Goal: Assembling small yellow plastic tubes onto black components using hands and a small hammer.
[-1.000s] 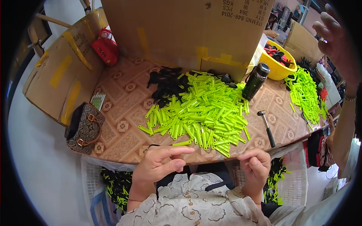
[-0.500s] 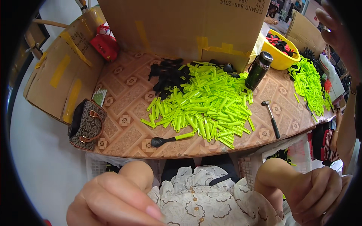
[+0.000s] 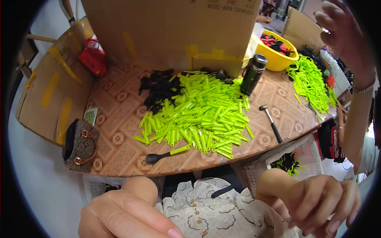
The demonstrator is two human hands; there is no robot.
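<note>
My left hand point(image 3: 126, 212) is raised close in front at the lower left. Its fingers stretch toward the lower edge, where the tips are partly cut off, and no object shows in it. Opposite it, at the lower right, my right hand point(image 3: 322, 202) hangs loosely bent with its fingers apart and nothing in them. Neither hand touches the table point(image 3: 119, 156). Beyond them lies a black slotted spoon point(image 3: 158, 158) with a lime-green handle, near the table's front edge. Behind it is a heap of lime-green handles point(image 3: 202, 113), beside black utensil heads point(image 3: 160, 85).
A hammer point(image 3: 271, 123) and dark thermos point(image 3: 254, 74) are right of the heap. A yellow basin point(image 3: 289, 65) and second green pile point(image 3: 309, 81) lie farther right, near another person's raised arm point(image 3: 357, 59). A handbag point(image 3: 81, 146) sits left; a large carton point(image 3: 166, 35) stands behind.
The view has shifted, so the table's things appear farther left. My right hand's fingers have loosened and spread. My left hand stays low, its fingers slightly straighter.
</note>
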